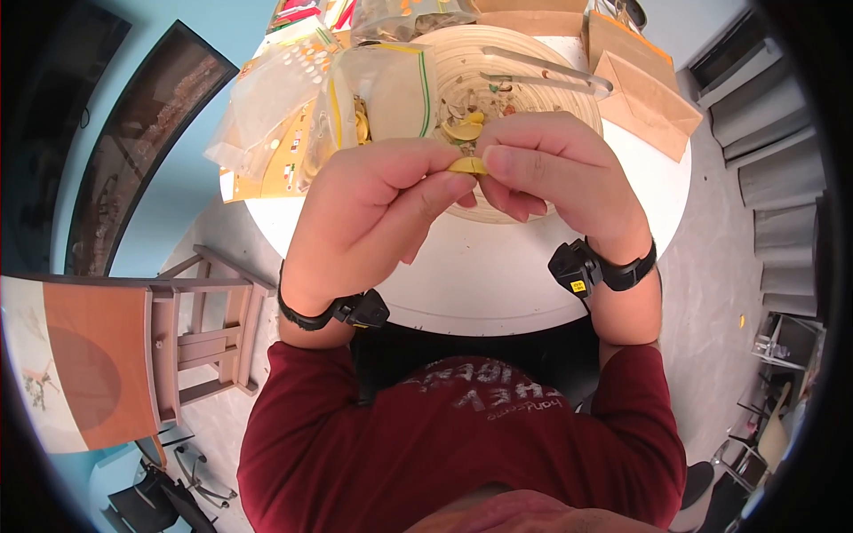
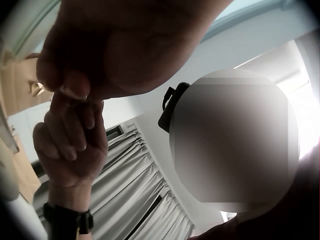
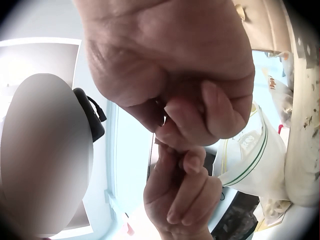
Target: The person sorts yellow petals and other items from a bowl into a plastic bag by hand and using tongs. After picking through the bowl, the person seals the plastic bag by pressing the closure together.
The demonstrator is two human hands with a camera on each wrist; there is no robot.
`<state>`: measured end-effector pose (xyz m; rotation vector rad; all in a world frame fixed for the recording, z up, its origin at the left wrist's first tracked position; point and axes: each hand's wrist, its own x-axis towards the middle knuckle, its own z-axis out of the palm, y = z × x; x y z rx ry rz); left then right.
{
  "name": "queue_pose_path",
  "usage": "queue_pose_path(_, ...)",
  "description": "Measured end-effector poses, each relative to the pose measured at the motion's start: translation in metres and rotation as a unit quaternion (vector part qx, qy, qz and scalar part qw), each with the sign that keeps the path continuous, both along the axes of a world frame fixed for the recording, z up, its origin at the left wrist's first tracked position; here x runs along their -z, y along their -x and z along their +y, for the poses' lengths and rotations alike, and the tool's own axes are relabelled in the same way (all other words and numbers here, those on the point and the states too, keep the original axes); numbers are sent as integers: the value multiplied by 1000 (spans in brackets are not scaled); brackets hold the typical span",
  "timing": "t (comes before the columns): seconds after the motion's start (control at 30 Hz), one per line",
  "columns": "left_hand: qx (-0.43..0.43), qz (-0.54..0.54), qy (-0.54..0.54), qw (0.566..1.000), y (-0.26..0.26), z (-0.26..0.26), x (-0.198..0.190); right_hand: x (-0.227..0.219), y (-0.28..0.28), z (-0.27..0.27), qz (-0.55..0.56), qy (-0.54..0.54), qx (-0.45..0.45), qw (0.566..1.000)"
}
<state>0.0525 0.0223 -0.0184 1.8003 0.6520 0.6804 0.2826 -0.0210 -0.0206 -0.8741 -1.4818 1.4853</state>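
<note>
In the head view, a small yellow curved piece (image 1: pixel 468 166) is held between both hands over the near part of a round, ridged tray (image 1: pixel 455 49). The left hand (image 1: pixel 378 200) pinches its left end between thumb and forefinger. From the other side, the right hand (image 1: pixel 560 173) pinches the right end, its other fingers curled beneath. The fingertips nearly meet and cover most of the piece. Just beyond lie similar yellow pieces (image 1: pixel 462 131) among small brownish bits on the tray. Both wrist views show the hands meeting fingertip to fingertip, the piece hidden there.
Metal tongs (image 1: pixel 604 87) lie across the tray's far right. An upright zip bag (image 1: pixel 386 93) stands to its left, beside another clear bag (image 1: pixel 267 111). Brown paper bags (image 1: pixel 653 111) are at the right. The white table (image 1: pixel 480 275) curves toward the person; a wooden stool (image 1: pixel 209 333) stands left.
</note>
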Motion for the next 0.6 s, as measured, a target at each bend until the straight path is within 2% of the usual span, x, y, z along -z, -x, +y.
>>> queue_pose_path(0.03,-12,33,-53,998,0,0,0,-1,-1,1,-9,9,7,1000)
queue_pose_path(0.1,-44,15,-195,980,-7,-1,7,-2,-3,2,-25,29,22,999)
queue_pose_path(0.23,-64,5,-370,927,-10,3,15,3,-3,2,-19,-3,25,1000)
queue_pose_path(0.33,-39,24,-375,926,-6,-1,8,0,-2,-2,-24,-7,28,999)
queue_pose_path(0.6,-41,13,-361,931,-7,-9,12,0,-6,-3,-51,-21,26,998)
